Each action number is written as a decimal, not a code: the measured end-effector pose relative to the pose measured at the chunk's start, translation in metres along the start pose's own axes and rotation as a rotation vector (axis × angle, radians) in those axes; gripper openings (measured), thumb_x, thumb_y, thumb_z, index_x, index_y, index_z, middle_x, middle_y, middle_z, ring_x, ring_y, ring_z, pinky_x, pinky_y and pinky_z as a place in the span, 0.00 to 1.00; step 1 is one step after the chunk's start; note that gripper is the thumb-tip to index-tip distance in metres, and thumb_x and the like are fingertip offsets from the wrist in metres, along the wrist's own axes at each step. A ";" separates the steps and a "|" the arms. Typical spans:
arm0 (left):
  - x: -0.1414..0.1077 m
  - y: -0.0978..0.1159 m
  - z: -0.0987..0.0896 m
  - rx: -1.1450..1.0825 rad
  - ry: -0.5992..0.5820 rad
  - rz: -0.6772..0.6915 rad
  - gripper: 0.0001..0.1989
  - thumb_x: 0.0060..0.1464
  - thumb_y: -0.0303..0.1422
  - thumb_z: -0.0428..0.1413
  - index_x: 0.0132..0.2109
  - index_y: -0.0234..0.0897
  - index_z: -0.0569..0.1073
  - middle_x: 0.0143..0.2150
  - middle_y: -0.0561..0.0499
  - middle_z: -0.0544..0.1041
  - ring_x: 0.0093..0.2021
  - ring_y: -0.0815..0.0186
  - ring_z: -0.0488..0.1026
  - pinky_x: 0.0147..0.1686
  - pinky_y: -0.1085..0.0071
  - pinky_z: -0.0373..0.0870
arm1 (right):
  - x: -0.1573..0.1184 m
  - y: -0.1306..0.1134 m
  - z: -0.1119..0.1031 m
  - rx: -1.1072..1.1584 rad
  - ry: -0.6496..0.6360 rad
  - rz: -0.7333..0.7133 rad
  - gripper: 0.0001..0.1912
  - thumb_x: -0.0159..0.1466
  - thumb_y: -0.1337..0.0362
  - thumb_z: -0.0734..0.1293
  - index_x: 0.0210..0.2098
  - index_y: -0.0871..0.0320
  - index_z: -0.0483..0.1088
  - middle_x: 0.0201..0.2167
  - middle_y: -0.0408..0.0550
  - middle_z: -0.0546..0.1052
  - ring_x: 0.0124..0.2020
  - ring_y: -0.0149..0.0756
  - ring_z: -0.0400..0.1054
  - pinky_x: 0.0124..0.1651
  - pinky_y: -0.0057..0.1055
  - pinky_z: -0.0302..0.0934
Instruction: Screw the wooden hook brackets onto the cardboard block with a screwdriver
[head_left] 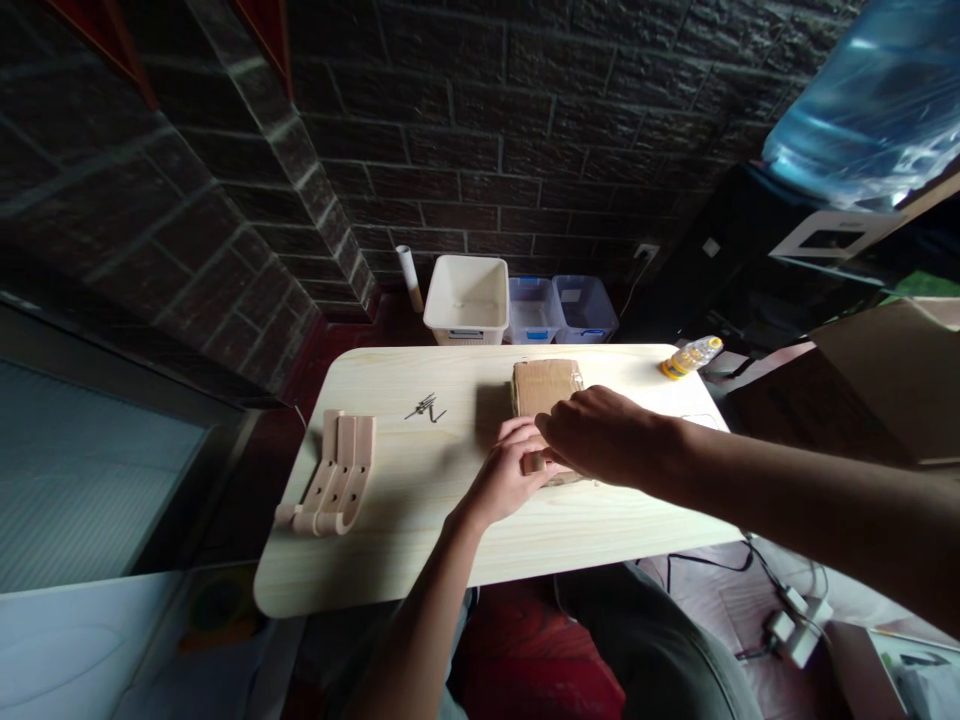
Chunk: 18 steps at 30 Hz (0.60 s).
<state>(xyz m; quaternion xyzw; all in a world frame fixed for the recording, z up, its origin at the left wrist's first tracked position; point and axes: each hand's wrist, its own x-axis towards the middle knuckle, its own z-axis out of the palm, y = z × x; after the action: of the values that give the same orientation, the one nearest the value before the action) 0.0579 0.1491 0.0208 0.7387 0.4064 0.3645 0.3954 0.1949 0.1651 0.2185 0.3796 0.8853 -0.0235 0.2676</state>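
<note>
My left hand [508,470] is closed around a small pale wooden piece [534,462], whose end shows between the fingers. It rests at the near part of a cardboard slab [549,383] lying on the table. Just above it, my right hand [585,425] is curled into a fist, and whatever it grips is hidden. Both hands cover the middle of the slab. To the left, several dark screws [427,407] lie in a loose pile. Curved wooden pieces [341,475] with drilled holes lie side by side near the table's left edge.
A yellow-capped clear bottle [691,357] lies at the back right of the pale table [450,540]. Behind the table stand a white bin [466,295] and two clear plastic boxes [532,305]. A power strip [802,625] with cables is on the floor at right.
</note>
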 end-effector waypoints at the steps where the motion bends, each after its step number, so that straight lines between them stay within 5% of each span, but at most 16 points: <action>1: 0.000 0.001 0.000 -0.003 0.000 0.002 0.03 0.57 0.30 0.67 0.38 0.39 0.81 0.52 0.43 0.81 0.66 0.52 0.67 0.66 0.54 0.69 | 0.000 -0.001 0.000 0.003 0.007 0.010 0.12 0.72 0.65 0.67 0.50 0.66 0.75 0.42 0.62 0.83 0.44 0.53 0.82 0.40 0.38 0.70; 5: 0.000 0.003 -0.001 0.001 0.003 -0.010 0.04 0.57 0.32 0.67 0.35 0.38 0.80 0.47 0.43 0.81 0.62 0.51 0.69 0.62 0.54 0.71 | 0.000 0.001 0.000 0.066 -0.011 -0.056 0.15 0.69 0.69 0.69 0.55 0.64 0.71 0.49 0.61 0.82 0.48 0.49 0.81 0.44 0.36 0.71; 11: 0.000 0.001 0.001 0.012 0.025 0.014 0.03 0.58 0.31 0.66 0.39 0.38 0.81 0.50 0.44 0.81 0.59 0.54 0.69 0.61 0.55 0.71 | 0.004 0.007 -0.005 0.043 -0.029 -0.082 0.11 0.70 0.76 0.65 0.51 0.66 0.74 0.46 0.60 0.83 0.49 0.48 0.81 0.46 0.36 0.70; 18: 0.000 0.001 -0.001 0.034 0.000 0.009 0.07 0.57 0.32 0.67 0.43 0.38 0.81 0.52 0.42 0.80 0.61 0.52 0.70 0.61 0.55 0.71 | 0.008 -0.002 -0.010 0.016 -0.006 -0.054 0.06 0.70 0.72 0.67 0.40 0.65 0.78 0.35 0.58 0.84 0.41 0.46 0.82 0.41 0.33 0.69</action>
<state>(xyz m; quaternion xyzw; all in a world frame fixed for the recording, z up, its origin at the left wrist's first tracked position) 0.0571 0.1494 0.0223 0.7472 0.4093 0.3592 0.3811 0.1843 0.1709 0.2233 0.3575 0.8943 -0.0390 0.2664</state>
